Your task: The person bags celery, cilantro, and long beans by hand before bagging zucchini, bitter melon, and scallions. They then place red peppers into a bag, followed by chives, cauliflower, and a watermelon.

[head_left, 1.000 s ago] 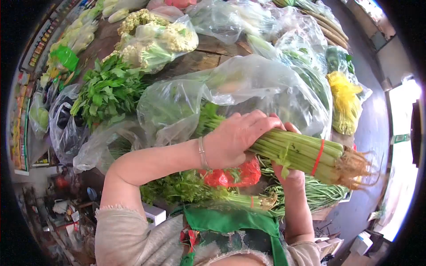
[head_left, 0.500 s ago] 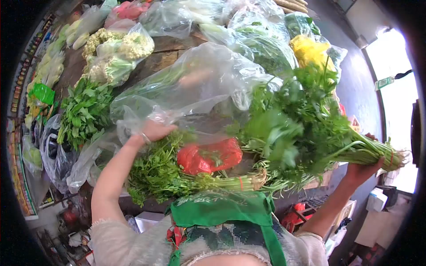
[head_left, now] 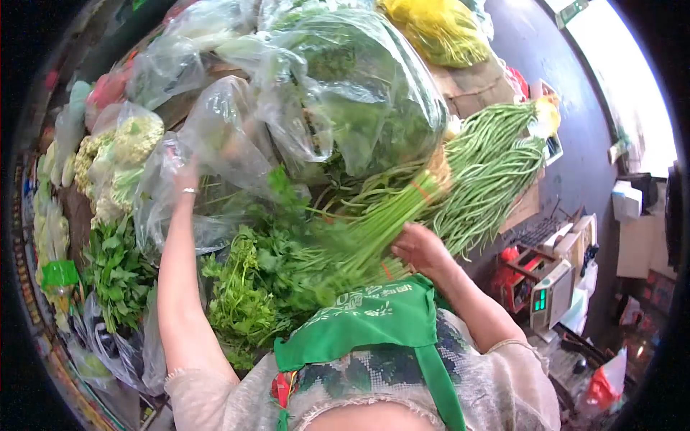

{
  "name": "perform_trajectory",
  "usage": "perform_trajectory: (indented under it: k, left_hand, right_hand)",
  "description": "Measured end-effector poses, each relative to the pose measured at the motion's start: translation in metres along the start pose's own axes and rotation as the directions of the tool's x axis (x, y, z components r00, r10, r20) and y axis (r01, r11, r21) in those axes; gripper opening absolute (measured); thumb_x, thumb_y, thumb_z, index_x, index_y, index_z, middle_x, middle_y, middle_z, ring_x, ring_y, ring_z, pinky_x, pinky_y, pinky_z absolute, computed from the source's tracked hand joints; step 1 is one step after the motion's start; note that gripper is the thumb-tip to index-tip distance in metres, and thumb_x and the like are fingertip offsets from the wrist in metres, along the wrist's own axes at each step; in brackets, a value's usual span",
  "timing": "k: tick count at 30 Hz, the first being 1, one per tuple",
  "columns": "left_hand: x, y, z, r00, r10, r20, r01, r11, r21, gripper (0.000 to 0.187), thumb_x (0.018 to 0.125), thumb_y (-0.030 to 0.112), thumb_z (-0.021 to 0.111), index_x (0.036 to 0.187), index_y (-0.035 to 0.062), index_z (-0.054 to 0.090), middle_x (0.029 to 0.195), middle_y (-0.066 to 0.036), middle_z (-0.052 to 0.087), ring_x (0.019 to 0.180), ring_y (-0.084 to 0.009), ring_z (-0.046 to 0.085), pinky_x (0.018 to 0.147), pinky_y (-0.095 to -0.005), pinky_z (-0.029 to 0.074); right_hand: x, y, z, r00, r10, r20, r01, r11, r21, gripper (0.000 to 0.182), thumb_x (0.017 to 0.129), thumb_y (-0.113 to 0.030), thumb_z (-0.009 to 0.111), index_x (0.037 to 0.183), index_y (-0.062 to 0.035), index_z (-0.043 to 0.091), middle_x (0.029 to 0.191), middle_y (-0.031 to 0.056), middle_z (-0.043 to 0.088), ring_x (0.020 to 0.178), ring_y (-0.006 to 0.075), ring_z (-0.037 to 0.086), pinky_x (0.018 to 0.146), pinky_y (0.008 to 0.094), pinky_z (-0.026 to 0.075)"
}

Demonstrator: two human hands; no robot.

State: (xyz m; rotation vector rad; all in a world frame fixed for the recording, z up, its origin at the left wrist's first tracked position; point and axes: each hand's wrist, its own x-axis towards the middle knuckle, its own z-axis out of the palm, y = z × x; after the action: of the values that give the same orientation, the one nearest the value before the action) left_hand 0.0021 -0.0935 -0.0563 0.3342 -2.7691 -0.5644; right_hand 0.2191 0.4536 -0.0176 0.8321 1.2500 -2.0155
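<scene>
Well, from my end the left hand reaches out to the far left, its fingers against a crumpled clear plastic bag. Plastic and blur cover the fingertips, so I cannot tell whether they are clamped on the film or only touching it. I see a thin bracelet at that wrist.

Nearer and to the right, I have the right hand just beside the stalks of a celery bunch, the fingers loosely apart and not wrapped around it. That bunch lies slantwise in the middle of the table, roots far right and leaves towards the left, with a red band near the root end. A second celery bunch lies at its near side, partly hidden by the green apron, and loose-looking leaves spread to the left.

Right of the roots I can make out a heap of long green beans. Farther off is a yellow bag; on the left I get bagged cauliflower and, nearer, dark leafy greens.
</scene>
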Motion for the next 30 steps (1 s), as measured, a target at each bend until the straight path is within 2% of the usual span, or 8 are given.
perform_trajectory:
  k: [2, 4, 5, 7, 8, 10, 26, 30]
  left_hand:
    - [0.002, -0.013, 0.01, 0.973, -0.198, 0.119, 0.188, 0.978, 0.084, 0.076, 0.079, 0.029, 0.066, 0.144, 0.0082, 0.032, 0.134, -0.022, 0.048, 0.12, -0.0362, 0.049, 0.102, -0.0408, 0.038]
    - [-0.004, -0.002, 0.005, 0.79, -0.209, 0.576, -0.12, 0.869, 0.479, 0.068, 0.08, 0.032, 0.066, 0.137, 0.0043, 0.041, 0.129, -0.022, 0.053, 0.117, -0.0367, 0.052, 0.101, -0.0401, 0.04]
    - [-0.01, -0.004, 0.01, 0.783, -0.206, 0.587, -0.127, 0.87, 0.476, 0.068, 0.08, 0.032, 0.066, 0.137, 0.0043, 0.041, 0.129, -0.022, 0.053, 0.117, -0.0367, 0.052, 0.101, -0.0401, 0.04]
    - [-0.021, 0.0, 0.019, 0.865, 0.471, 0.174, -0.499, 0.765, 0.407, 0.067, 0.081, 0.035, 0.065, 0.136, 0.0038, 0.042, 0.118, -0.023, 0.059, 0.108, -0.0373, 0.058, 0.097, -0.0405, 0.044]
    - [-0.019, 0.003, 0.024, 0.865, 0.469, 0.176, -0.498, 0.769, 0.4, 0.067, 0.081, 0.035, 0.065, 0.136, 0.0038, 0.042, 0.118, -0.023, 0.059, 0.108, -0.0373, 0.058, 0.097, -0.0405, 0.044]
    - [-0.013, 0.044, 0.014, 0.861, -0.232, 0.453, -0.026, 0.869, 0.495, 0.063, 0.081, 0.036, 0.063, 0.135, 0.0084, 0.046, 0.12, -0.018, 0.06, 0.103, -0.039, 0.06, 0.086, -0.0488, 0.048]
    - [-0.022, 0.051, 0.002, 0.838, 0.295, 0.459, -0.387, 0.914, 0.119, 0.065, 0.078, 0.034, 0.067, 0.135, 0.009, 0.046, 0.123, -0.018, 0.058, 0.104, -0.0383, 0.06, 0.087, -0.0475, 0.049]
    - [-0.032, 0.055, -0.01, 0.839, 0.368, 0.4, -0.44, 0.892, 0.103, 0.066, 0.077, 0.033, 0.068, 0.135, 0.0092, 0.046, 0.124, -0.018, 0.058, 0.104, -0.0381, 0.06, 0.087, -0.0472, 0.049]
  right_hand:
    - [0.002, 0.018, -0.013, 0.996, 0.089, -0.007, -0.083, 0.958, 0.274, 0.031, 0.092, -0.018, 0.058, 0.118, -0.002, 0.051, 0.119, 0.0137, 0.059, 0.106, 0.0264, 0.059, 0.083, 0.0373, 0.052]
    - [-0.006, 0.001, -0.011, 0.991, 0.124, -0.04, -0.111, 0.963, 0.247, 0.028, 0.092, -0.015, 0.057, 0.115, -0.0006, 0.052, 0.113, 0.0136, 0.062, 0.099, 0.0256, 0.063, 0.075, 0.0333, 0.055]
    - [-0.009, -0.009, -0.008, 0.98, 0.188, -0.064, -0.177, 0.973, 0.146, 0.024, 0.092, -0.015, 0.057, 0.112, -0.0004, 0.054, 0.108, 0.013, 0.063, 0.093, 0.024, 0.064, 0.071, 0.0312, 0.055]
    - [-0.012, -0.013, 0.0, 0.982, 0.166, -0.085, -0.161, 0.985, 0.061, 0.024, 0.092, -0.015, 0.057, 0.11, -0.0001, 0.055, 0.106, 0.0135, 0.064, 0.092, 0.0235, 0.065, 0.07, 0.0311, 0.055]
    - [-0.012, -0.014, 0.001, 0.985, 0.14, -0.099, -0.144, 0.989, -0.029, 0.023, 0.092, -0.016, 0.057, 0.109, 0.0001, 0.056, 0.105, 0.0139, 0.064, 0.091, 0.0231, 0.065, 0.07, 0.0309, 0.055]
    - [-0.015, -0.019, 0.002, 0.98, 0.178, -0.091, -0.192, 0.966, -0.175, 0.024, 0.092, -0.018, 0.058, 0.108, -0.0007, 0.057, 0.098, 0.0121, 0.065, 0.085, 0.0187, 0.065, 0.067, 0.0286, 0.053]
    - [-0.023, -0.04, 0.045, 0.995, 0.038, 0.088, 0.029, 0.757, -0.653, 0.031, 0.09, -0.02, 0.06, 0.116, -0.0035, 0.059, 0.095, 0.0021, 0.067, 0.084, 0.0109, 0.062, 0.071, 0.0245, 0.048]
    - [-0.018, -0.062, 0.105, 0.848, -0.357, 0.393, 0.525, 0.457, -0.718, 0.067, 0.082, -0.018, 0.071, 0.139, -0.0059, 0.039, 0.134, 0.0125, 0.047, 0.115, 0.0221, 0.052, 0.093, 0.0356, 0.046]
